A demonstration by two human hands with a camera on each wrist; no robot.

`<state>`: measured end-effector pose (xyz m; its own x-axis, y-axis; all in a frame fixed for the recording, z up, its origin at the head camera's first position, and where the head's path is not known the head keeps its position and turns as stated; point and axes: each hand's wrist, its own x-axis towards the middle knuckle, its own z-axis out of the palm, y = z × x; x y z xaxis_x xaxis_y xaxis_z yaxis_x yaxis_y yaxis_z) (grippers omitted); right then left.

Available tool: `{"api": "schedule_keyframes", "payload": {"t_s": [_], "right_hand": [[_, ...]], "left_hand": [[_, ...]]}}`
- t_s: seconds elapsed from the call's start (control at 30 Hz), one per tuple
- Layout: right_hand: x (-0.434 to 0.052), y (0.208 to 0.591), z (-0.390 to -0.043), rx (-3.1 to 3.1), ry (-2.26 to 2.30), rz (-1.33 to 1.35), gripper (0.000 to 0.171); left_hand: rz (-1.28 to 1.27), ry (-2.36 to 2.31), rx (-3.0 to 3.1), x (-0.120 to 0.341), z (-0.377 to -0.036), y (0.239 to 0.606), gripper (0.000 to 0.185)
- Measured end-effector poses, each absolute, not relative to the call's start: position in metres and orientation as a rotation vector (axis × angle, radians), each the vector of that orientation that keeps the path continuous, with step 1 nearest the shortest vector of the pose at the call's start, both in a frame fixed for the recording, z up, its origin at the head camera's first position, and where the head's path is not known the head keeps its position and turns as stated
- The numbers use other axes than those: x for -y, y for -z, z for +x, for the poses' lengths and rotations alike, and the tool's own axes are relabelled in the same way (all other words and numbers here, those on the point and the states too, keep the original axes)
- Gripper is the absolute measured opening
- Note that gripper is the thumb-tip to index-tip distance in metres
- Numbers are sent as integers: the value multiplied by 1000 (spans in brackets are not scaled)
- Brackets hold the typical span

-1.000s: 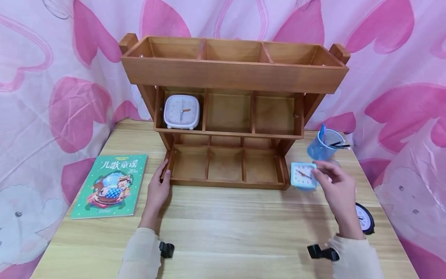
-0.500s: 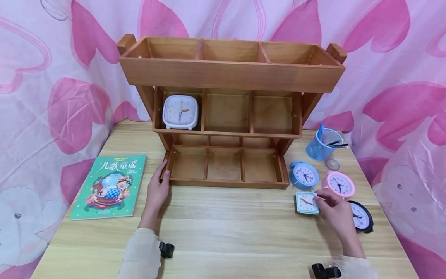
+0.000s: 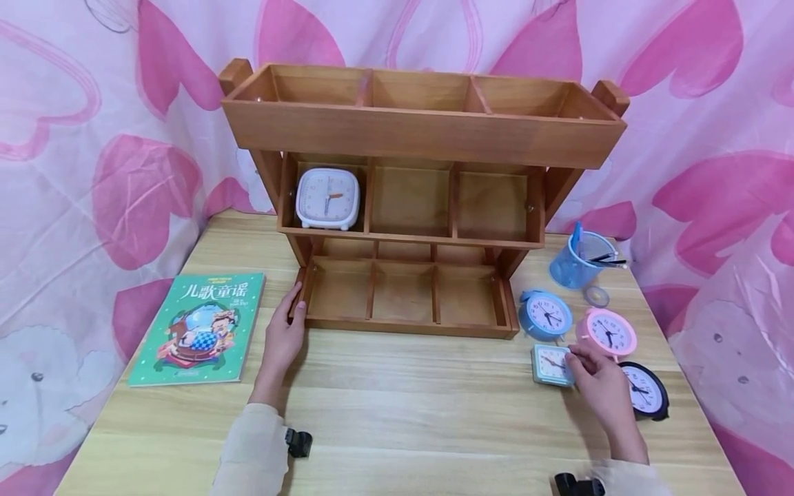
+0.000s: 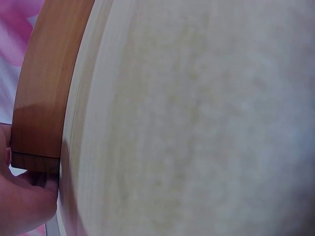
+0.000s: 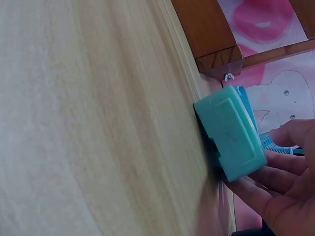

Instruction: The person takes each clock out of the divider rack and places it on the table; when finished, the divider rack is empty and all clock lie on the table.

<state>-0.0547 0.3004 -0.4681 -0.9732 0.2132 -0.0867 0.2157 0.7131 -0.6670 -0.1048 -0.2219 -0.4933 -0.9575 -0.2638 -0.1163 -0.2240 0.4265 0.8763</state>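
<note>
**Square clock stands on desk beside wooden rack**

Fingers (image 3: 573, 353) of the right hand (image 3: 598, 389) pinch the right edge of a small teal square clock (image 3: 551, 364), which stands on the desk (image 3: 403, 413) in front of the rack's right corner, just before a round blue clock (image 3: 544, 315) and left of a pink clock (image 3: 608, 333) and a black clock (image 3: 645, 390). From the right wrist, the fingers curl round the clock's back (image 5: 231, 132). Left hand (image 3: 282, 337) rests flat on the desk, fingers straight and together against the rack's (image 3: 422, 131) lower left corner. A white clock (image 3: 327, 198) sits in the middle tier's left compartment. A green book (image 3: 198, 327) lies at left; a blue pen cup (image 3: 579, 260) stands behind the clocks.
</note>
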Motion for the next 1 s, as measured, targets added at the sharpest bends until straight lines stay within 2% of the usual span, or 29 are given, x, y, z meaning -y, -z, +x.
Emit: {"api": "schedule_keyframes", "payload": {"t_s": [0.23, 0.47, 0.6, 0.77, 1.0], "right_hand": [[-297, 461, -51, -2933, 1072, 346, 48], [-256, 425, -65, -3144, 1327, 171, 31], [-210, 397, -84, -3160, 1551, -193, 26], [-150, 360, -115, -3072, 1672, -757, 28], [-75, 321, -163, -2966, 1583, -1209, 29]], "left_hand": [[446, 1601, 2623, 222, -105, 496, 48], [457, 1606, 2629, 224, -106, 499, 48], [468, 1604, 2642, 224, -107, 498, 48], [457, 1605, 2641, 224, -106, 496, 48], [483, 1616, 2653, 222, -106, 492, 48]]}}
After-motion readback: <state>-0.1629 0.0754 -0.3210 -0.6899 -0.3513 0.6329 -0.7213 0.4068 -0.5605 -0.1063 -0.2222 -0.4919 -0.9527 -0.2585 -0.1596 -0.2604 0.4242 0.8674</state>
